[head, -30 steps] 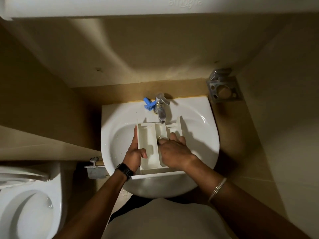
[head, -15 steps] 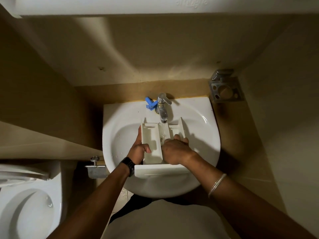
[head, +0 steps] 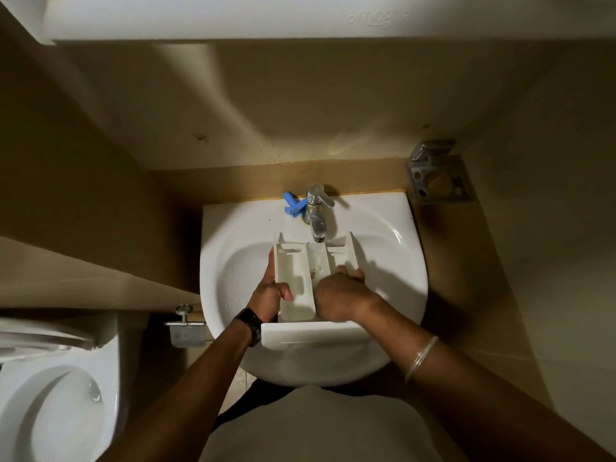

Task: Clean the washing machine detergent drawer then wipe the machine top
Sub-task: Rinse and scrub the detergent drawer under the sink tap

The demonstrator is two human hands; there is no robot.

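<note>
The white detergent drawer [head: 295,278] is held over the white sink [head: 393,261], its far end under the chrome tap [head: 316,216] and its front panel toward me. Water seems to wet the middle compartment. My left hand [head: 268,296] grips the drawer's left wall, with the thumb inside the left compartment. My right hand [head: 341,295] lies over the middle and right compartments, knuckles up, fingers curled down at the right wall. The washing machine is out of view.
A blue plastic piece [head: 293,205] lies on the sink rim beside the tap. A metal holder [head: 440,176] is fixed to the wall at right, a toilet [head: 50,405] stands at lower left, and a metal bracket [head: 186,328] sits between them.
The drawer has slid further under the tap. My right hand's fingers, earlier stretched across the compartments, have curled and shifted toward the right wall. My left hand keeps its grip.
</note>
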